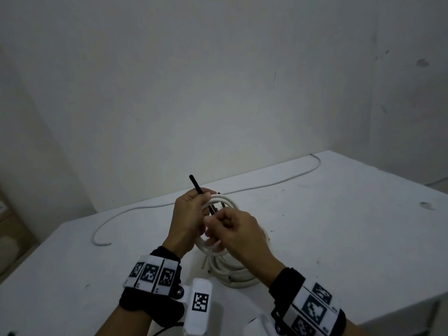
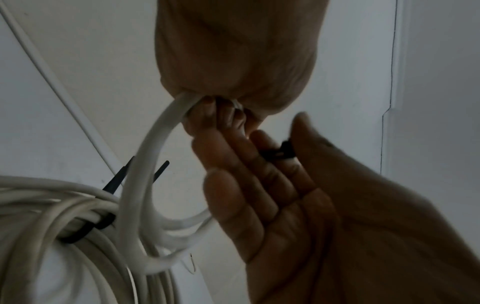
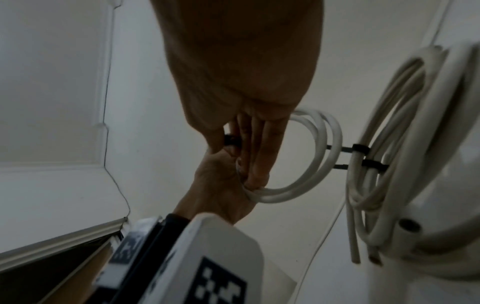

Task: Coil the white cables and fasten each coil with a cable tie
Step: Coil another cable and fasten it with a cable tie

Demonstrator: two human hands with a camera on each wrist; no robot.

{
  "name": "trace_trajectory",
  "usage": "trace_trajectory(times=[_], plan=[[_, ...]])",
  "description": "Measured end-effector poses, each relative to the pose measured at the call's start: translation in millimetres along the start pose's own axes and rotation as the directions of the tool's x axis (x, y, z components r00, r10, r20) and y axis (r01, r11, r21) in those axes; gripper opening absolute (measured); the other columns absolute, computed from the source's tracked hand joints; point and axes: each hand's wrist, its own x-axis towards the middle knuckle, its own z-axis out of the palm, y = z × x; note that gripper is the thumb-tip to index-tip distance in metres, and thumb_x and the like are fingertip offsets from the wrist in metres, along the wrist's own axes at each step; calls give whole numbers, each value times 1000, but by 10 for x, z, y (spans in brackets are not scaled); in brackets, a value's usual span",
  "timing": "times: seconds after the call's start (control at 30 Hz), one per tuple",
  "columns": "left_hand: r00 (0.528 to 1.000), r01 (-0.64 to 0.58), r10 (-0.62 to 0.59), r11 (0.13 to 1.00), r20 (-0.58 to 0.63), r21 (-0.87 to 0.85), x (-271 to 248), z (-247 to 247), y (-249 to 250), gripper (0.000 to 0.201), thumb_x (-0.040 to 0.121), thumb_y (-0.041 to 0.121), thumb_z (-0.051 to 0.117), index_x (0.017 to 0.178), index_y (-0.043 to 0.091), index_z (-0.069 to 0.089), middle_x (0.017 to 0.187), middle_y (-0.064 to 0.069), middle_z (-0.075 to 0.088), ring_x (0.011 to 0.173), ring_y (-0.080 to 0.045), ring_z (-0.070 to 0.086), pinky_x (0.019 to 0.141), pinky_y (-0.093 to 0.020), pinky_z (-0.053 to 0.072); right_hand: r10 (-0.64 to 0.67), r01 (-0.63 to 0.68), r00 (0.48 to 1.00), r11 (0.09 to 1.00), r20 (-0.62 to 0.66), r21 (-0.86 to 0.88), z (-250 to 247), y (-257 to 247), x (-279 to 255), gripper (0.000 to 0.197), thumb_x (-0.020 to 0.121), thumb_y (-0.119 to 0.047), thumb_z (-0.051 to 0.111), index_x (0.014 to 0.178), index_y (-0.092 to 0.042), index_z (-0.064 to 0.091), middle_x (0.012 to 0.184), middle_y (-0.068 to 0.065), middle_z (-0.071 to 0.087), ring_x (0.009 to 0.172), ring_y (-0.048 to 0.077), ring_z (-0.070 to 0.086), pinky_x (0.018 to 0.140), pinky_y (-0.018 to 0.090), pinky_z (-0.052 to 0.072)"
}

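Observation:
My left hand (image 1: 189,214) grips a small coil of white cable (image 1: 225,198) above the table and holds a black cable tie (image 1: 194,184) against it, the tie's tail sticking up past the thumb. My right hand (image 1: 232,229) pinches the tie's other end between thumb and fingers, right beside the left hand. The left wrist view shows the held coil (image 2: 145,160) leaving the left fist and the tie (image 2: 280,152) in the right hand's pinch. The right wrist view shows the same tie (image 3: 231,139) and coil (image 3: 319,156).
A larger white coil (image 1: 232,275) lies on the white table (image 1: 339,226) under my hands, bound by black ties (image 3: 361,149). One loose white cable (image 1: 266,185) runs along the table's far side. Bare walls stand behind.

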Motion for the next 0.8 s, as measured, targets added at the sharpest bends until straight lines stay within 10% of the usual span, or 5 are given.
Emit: trace_trajectory(times=[0.1, 0.2, 0.37, 0.57, 0.8], plan=[[998, 25, -26, 999, 54, 22, 11, -25, -23, 21, 94, 5, 51, 94, 6, 72, 72, -10, 69, 58, -18, 61, 52, -24, 51, -49, 55, 990, 998, 134, -43, -75, 10, 14, 15, 93, -10, 57, 104, -2, 63, 94, 16, 72, 83, 26, 72, 75, 35, 59], [994, 28, -39, 994, 103, 107, -39, -46, -34, 22, 96, 9, 50, 97, 11, 72, 51, -3, 54, 41, -13, 43, 37, -19, 32, -80, 79, 990, 997, 118, 14, -193, -15, 11, 16, 95, 2, 47, 96, -4, 62, 86, 21, 71, 77, 32, 70, 72, 41, 59], [988, 3, -21, 994, 153, 111, -90, 3, -49, 23, 97, 13, 50, 108, 9, 69, 50, -4, 37, 39, -12, 28, 39, -17, 20, -227, 231, 973, 961, 42, -150, -246, -39, 29, 15, 92, -12, 54, 88, -17, 68, 66, -3, 67, 62, 9, 64, 61, 24, 51], [986, -42, 25, 994, 165, 99, -133, 54, -6, 25, 98, 9, 46, 110, 6, 67, 42, 6, 37, 35, -8, 27, 37, -16, 22, -275, 256, 960, 941, -58, -220, -244, -37, 25, 13, 88, -15, 62, 96, -13, 73, 87, -6, 61, 82, 4, 57, 72, 12, 44], [962, -210, 171, 962, 214, 175, -266, 177, -26, 25, 95, 2, 45, 93, 9, 69, 42, 14, 50, 36, -1, 40, 40, -9, 31, -167, 185, 952, 982, -258, 48, -261, -71, 52, 16, 89, -6, 62, 94, -14, 75, 85, 2, 75, 81, 14, 71, 78, 30, 57]])
